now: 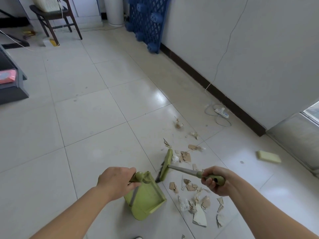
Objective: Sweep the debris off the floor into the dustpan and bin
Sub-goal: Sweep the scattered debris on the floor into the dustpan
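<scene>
My left hand [116, 181] grips the handle of a green dustpan [146, 199] that sits on the tiled floor in front of me. My right hand [214, 181] grips the green handle of a short broom, whose green head [166, 165] lies just beyond the dustpan's far right corner. Torn cardboard and paper debris [198, 200] lies scattered right of the dustpan, with more scraps [185, 156] beyond the broom head and toward the wall. No bin for the debris is identifiable.
A yellow sponge [269, 156] lies on the floor at right. A white power strip [221, 112] with cables sits by the dark skirting. A blue plastic pallet [148, 19] leans on the wall; a dark chair [55, 18] stands far left.
</scene>
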`<control>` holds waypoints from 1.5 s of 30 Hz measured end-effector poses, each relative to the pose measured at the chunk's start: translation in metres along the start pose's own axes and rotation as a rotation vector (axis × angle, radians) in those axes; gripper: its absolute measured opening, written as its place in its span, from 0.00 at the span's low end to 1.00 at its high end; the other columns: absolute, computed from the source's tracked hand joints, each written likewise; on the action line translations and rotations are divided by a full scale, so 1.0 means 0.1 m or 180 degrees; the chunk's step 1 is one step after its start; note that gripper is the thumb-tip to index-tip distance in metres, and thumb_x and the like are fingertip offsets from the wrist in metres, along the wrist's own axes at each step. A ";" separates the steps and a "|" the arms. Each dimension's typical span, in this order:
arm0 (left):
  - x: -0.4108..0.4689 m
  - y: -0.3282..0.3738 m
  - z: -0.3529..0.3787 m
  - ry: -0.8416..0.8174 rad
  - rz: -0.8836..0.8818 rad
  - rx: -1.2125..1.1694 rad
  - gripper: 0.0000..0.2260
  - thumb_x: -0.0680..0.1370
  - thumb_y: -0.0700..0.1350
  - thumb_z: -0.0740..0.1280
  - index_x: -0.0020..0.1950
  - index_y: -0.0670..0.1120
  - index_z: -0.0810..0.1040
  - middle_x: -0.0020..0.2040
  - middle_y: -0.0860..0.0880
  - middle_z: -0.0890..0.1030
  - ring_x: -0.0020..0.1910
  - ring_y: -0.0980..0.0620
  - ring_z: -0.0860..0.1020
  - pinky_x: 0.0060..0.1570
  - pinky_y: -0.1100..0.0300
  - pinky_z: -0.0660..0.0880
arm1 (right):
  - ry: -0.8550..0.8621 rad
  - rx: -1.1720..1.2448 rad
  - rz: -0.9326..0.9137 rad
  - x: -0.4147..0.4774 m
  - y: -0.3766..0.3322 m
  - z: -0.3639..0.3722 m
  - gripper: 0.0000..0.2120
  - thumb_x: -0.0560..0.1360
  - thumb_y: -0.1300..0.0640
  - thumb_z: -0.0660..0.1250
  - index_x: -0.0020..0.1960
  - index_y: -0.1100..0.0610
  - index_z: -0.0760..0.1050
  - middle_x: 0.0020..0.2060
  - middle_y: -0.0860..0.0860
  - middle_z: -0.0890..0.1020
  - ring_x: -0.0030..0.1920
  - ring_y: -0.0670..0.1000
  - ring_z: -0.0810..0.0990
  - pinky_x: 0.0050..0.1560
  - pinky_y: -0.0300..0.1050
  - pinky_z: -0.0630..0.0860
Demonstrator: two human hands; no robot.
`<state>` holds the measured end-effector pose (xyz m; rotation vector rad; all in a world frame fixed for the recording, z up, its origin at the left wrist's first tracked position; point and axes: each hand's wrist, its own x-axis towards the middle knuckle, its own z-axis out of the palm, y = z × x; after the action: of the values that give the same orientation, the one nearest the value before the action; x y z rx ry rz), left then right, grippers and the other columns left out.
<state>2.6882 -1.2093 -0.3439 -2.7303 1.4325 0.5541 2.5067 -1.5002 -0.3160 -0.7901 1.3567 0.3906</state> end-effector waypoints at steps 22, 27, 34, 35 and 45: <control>0.26 0.47 -0.02 -0.0085 0.0375 -0.0048 0.16 0.77 0.64 0.57 0.44 0.52 0.65 0.43 0.53 0.78 0.40 0.49 0.74 0.38 0.57 0.68 | 0.0445 -0.0116 0.0018 -0.31 0.32 -0.52 0.04 0.73 0.68 0.62 0.48 0.65 0.70 0.29 0.58 0.74 0.14 0.47 0.68 0.15 0.31 0.67; 0.34 0.34 -0.17 -0.0036 0.0463 0.0038 0.16 0.77 0.64 0.57 0.44 0.52 0.64 0.46 0.53 0.80 0.45 0.49 0.78 0.38 0.57 0.66 | 0.0385 -0.0147 -0.0019 -0.39 0.18 -0.37 0.03 0.74 0.68 0.61 0.48 0.66 0.71 0.29 0.58 0.74 0.14 0.47 0.69 0.14 0.31 0.67; 0.55 0.06 -0.43 0.0056 0.0374 0.0084 0.15 0.77 0.64 0.57 0.44 0.53 0.64 0.47 0.54 0.80 0.46 0.50 0.78 0.39 0.57 0.68 | 0.0126 -0.0109 -0.0192 -0.31 -0.11 -0.04 0.06 0.75 0.68 0.60 0.51 0.66 0.70 0.32 0.58 0.74 0.16 0.46 0.69 0.14 0.31 0.66; 0.59 0.02 -0.46 0.0059 0.0346 0.0089 0.15 0.77 0.64 0.57 0.43 0.53 0.64 0.47 0.54 0.80 0.46 0.50 0.78 0.39 0.57 0.68 | 0.0085 -0.0123 -0.0217 -0.29 -0.16 0.02 0.05 0.75 0.67 0.60 0.51 0.66 0.69 0.32 0.58 0.74 0.16 0.46 0.69 0.15 0.31 0.66; 1.12 -0.34 -0.62 0.0133 0.0100 0.0163 0.17 0.77 0.65 0.57 0.42 0.52 0.65 0.43 0.53 0.78 0.41 0.49 0.75 0.39 0.56 0.71 | -0.0256 -0.0351 -0.0440 0.01 -0.83 0.60 0.02 0.76 0.67 0.58 0.46 0.64 0.69 0.32 0.56 0.72 0.16 0.45 0.68 0.15 0.31 0.64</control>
<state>2.7923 -1.2893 -0.3262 -2.7001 1.4797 0.4573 2.6052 -1.5159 -0.2936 -0.9444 1.2059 0.3866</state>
